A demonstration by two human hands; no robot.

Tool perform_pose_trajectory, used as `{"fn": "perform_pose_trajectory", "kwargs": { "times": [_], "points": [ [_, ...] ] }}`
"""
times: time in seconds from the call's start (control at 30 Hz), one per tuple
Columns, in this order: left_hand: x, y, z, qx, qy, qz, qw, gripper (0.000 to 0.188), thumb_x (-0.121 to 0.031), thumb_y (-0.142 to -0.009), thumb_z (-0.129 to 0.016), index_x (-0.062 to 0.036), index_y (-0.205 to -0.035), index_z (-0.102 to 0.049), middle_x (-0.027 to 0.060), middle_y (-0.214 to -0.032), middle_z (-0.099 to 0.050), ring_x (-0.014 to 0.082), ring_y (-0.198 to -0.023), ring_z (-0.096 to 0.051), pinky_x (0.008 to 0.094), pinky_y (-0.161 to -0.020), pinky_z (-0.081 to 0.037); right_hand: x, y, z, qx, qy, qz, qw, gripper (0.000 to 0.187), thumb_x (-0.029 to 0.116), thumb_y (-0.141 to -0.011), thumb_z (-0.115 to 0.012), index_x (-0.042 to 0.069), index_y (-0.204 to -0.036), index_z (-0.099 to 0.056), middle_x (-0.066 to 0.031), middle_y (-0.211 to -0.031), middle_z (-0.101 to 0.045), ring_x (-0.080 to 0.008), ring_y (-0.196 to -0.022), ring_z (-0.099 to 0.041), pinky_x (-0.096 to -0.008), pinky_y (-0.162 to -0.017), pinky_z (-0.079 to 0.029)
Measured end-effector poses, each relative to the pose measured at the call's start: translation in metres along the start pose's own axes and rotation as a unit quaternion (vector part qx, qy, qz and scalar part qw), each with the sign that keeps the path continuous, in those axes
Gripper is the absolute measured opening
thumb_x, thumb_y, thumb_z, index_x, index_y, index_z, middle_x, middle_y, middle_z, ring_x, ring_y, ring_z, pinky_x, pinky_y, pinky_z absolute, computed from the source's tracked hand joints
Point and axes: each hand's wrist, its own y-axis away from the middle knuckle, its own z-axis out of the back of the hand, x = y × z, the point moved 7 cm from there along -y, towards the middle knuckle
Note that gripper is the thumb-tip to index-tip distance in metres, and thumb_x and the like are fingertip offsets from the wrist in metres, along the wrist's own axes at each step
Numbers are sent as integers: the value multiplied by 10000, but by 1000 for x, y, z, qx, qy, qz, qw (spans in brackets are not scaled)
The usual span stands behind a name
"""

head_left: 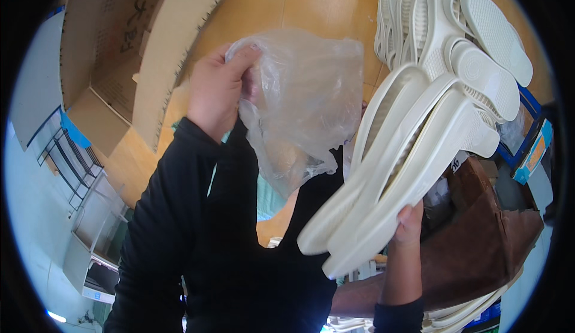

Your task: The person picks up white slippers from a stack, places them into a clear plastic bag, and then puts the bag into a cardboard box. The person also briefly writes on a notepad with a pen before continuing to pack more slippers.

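My left hand (pixel 224 87) pinches the upper left edge of a clear plastic bag (pixel 311 87), which hangs loose and crumpled in front of my chest. Over on the right, my right hand (pixel 409 222) grips a stack of cream-white shoe soles (pixel 383 171) by their outer side. The soles are tilted, their lower ends pointing down to the left. Only part of this hand shows; the soles cover the rest. Bag and soles are close side by side, and whether they touch is unclear.
More white soles (pixel 455 27) lie piled at the far right on the orange-tan surface (pixel 311 0). At the upper left stands a cardboard box (pixel 114 39) with its flap (pixel 173 33) folded out. A brown sheet (pixel 473 243) covers things at right, near a blue crate (pixel 524 129).
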Motion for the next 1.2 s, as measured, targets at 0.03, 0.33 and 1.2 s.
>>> {"fn": "perform_pose_trajectory", "kwargs": {
  "times": [0.03, 0.33, 1.2],
  "points": [
    [-7, -9, 13, -3, -48, -11, 999, 173, -191, -914, -706, -30, -952, -654, 20, -707, -619, 82, -569, -547, 251, -489, -437, -2, 7, -4, 11, -4, -29, 1000, 1018, 502, -694, -891, -73, -1405, -445, -140, -1281, -635, -249, -1121, -660, -387, -965, -537],
    [-46, -25, -8, 66, -390, -231, 889, 246, -153, -921, -649, 4, -1110, -644, 130, -794, -671, 197, -685, -641, 340, -672, -512, -15, 8, -113, 224, 49, -157, 961, 1048, 212, -635, -934, -49, -1473, -362, -135, -1371, -551, -237, -1288, -522, -388, -1105, -385],
    [20, 152, -68, 334, -477, -368, 725, 713, -218, -819, -672, -167, -1500, -465, 2, -640, -522, 202, -520, -599, 343, -475, -471, -122, -66, -91, 81, 60, -190, 977, 796, 183, -795, -823, -38, -1445, -422, -160, -1309, -610, -247, -1173, -608, -363, -1024, -472]
  ]
}}
